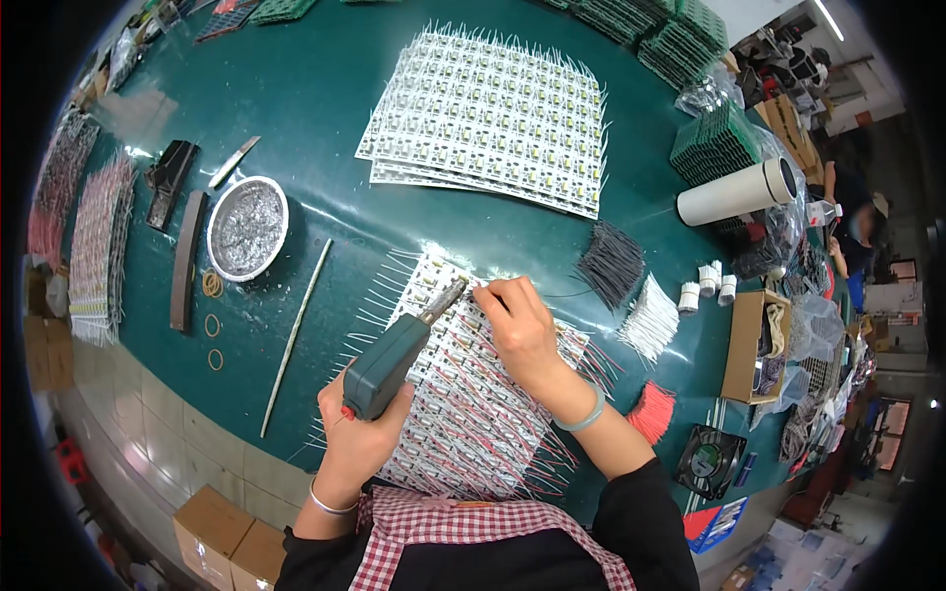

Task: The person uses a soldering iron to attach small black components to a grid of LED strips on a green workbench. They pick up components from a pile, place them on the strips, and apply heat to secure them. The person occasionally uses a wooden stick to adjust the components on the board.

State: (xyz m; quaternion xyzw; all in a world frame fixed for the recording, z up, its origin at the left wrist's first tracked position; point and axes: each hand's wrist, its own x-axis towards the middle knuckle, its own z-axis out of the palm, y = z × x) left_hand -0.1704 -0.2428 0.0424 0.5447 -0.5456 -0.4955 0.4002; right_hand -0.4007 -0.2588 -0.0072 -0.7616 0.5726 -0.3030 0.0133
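My left hand (pixel 360 433) is wrapped round the grip of a dark green soldering gun (pixel 384 366). Its metal tip meets the upper part of a white LED circuit board panel (pixel 434 394) in front of me. Right beside the tip, my right hand (pixel 517 325) is pinched on a thin black wire (pixel 562 295), whose loose end sticks out to the right. Red, black and white wires cross most of this panel. Bundles of black wires (pixel 609 264), white wires (pixel 650 320) and red wires (pixel 651 412) lie to the right.
A stack of LED panels (pixel 488 113) lies at the far side. To the left are a white bowl (pixel 277 246) of greyish scraps, a knife (pixel 234 163), a thin rod (pixel 296 340) and rubber bands (pixel 213 325). On the right are a white cylinder (pixel 729 194), a cardboard box (pixel 746 350) and a fan (pixel 711 461).
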